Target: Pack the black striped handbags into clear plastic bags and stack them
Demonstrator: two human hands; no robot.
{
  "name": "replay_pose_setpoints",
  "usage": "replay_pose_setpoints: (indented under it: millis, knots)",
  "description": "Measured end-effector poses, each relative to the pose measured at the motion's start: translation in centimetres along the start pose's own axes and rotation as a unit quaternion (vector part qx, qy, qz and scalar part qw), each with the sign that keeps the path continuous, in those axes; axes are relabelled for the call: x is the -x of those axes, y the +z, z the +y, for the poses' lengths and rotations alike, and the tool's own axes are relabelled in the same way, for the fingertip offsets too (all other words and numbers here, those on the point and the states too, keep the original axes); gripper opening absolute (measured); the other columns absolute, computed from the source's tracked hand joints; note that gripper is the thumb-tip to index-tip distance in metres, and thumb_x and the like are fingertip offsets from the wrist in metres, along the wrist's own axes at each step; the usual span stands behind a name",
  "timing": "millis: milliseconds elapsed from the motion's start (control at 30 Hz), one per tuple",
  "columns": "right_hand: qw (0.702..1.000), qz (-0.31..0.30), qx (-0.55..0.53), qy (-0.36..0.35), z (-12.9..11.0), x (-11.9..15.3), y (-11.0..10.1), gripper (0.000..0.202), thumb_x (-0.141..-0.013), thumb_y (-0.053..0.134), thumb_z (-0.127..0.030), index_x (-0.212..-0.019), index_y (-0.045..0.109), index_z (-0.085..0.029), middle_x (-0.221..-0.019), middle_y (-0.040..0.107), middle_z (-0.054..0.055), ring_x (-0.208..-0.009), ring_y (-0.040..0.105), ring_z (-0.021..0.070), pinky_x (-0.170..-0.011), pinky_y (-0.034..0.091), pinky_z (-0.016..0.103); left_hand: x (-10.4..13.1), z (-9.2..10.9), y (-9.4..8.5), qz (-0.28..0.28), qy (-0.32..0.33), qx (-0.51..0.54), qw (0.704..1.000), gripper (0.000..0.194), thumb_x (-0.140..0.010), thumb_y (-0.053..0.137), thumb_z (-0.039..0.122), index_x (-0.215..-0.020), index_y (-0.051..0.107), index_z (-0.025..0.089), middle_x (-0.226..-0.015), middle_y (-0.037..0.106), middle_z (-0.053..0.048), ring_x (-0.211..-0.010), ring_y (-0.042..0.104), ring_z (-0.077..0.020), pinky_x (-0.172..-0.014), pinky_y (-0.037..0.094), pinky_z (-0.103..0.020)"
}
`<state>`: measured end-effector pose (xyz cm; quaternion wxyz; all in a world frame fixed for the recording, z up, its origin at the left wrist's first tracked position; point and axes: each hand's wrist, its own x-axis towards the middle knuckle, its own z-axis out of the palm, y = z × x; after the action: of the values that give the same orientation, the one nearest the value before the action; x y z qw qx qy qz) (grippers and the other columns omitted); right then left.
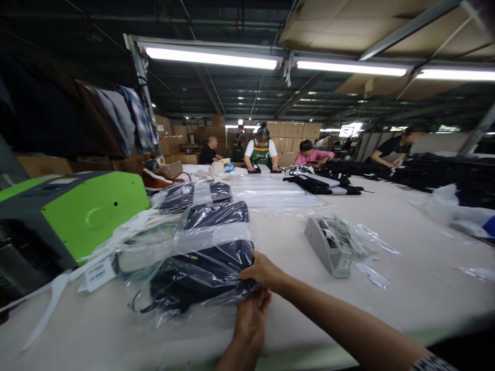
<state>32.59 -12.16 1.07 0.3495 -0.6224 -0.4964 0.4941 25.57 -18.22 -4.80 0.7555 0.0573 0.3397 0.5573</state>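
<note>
A black folded item in a clear plastic bag (201, 273), with a pale band across it, lies at the table's near left. My right hand (263, 270) pinches the bag's right edge between thumb and fingers. Below it, my left hand (251, 314) reaches up to the bag's lower right corner, fingers partly hidden under my right hand and the plastic. Whether the left fingers grip the plastic cannot be made out. Behind this bag rests another bagged black item (193, 196). A white printed label (97, 274) is beside the bag's left end.
A green and grey machine (96, 211) stands at the left, with white strips beside it. A grey box (328, 247) of small tags sits right of centre. Clear plastic sheets (274, 191) and black items (325, 183) lie farther back. Several people work behind the table.
</note>
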Motion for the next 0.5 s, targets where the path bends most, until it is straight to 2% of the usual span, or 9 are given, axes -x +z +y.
replay_pose_setpoints:
  millis: [167,233,367,500]
  knots:
    - [0.999,-0.005,-0.051,-0.002,-0.4,0.4,0.0,0.022,-0.06,0.072,-0.014,-0.082,0.069,-0.016,-0.07,0.071,-0.001,-0.062,0.065,0.0149,-0.053,0.048,0.021,-0.2,1.7,0.2,0.031,0.012,0.044,0.998,0.033,-0.083,0.05,-0.012,-0.094,0.067,0.014,-0.077,0.074,-0.005,-0.073,0.074,-0.0156,-0.073,0.063,-0.027]
    - [0.998,-0.01,-0.061,-0.001,-0.4,0.8,-0.4,0.02,-0.06,0.073,-0.016,-0.08,0.07,-0.016,-0.067,0.07,-0.002,-0.06,0.063,0.0144,-0.052,0.047,0.021,-0.3,2.3,0.0,0.037,-0.008,0.039,0.999,0.031,-0.085,0.047,-0.011,-0.093,0.066,0.013,-0.078,0.075,-0.006,-0.072,0.074,-0.0171,-0.071,0.063,-0.029]
    - [0.998,-0.01,-0.059,-0.024,0.5,1.5,-1.2,0.021,-0.055,0.078,-0.015,-0.074,0.069,-0.015,-0.066,0.069,-0.002,-0.062,0.062,0.0142,-0.055,0.046,0.021,0.2,2.5,-0.5,0.03,-0.079,-0.011,0.996,0.027,-0.086,0.049,-0.01,-0.092,0.066,0.01,-0.083,0.076,-0.011,-0.074,0.075,-0.0203,-0.068,0.062,-0.031]
    - [0.996,-0.017,-0.074,-0.037,0.9,1.8,-1.5,0.021,-0.056,0.076,-0.016,-0.076,0.068,-0.014,-0.069,0.069,-0.002,-0.065,0.06,0.013,-0.057,0.043,0.021,1.0,2.1,-0.5,0.025,-0.062,-0.023,0.997,0.021,-0.087,0.055,-0.004,-0.088,0.069,0.012,-0.084,0.075,-0.008,-0.076,0.073,-0.018,-0.072,0.06,-0.031]
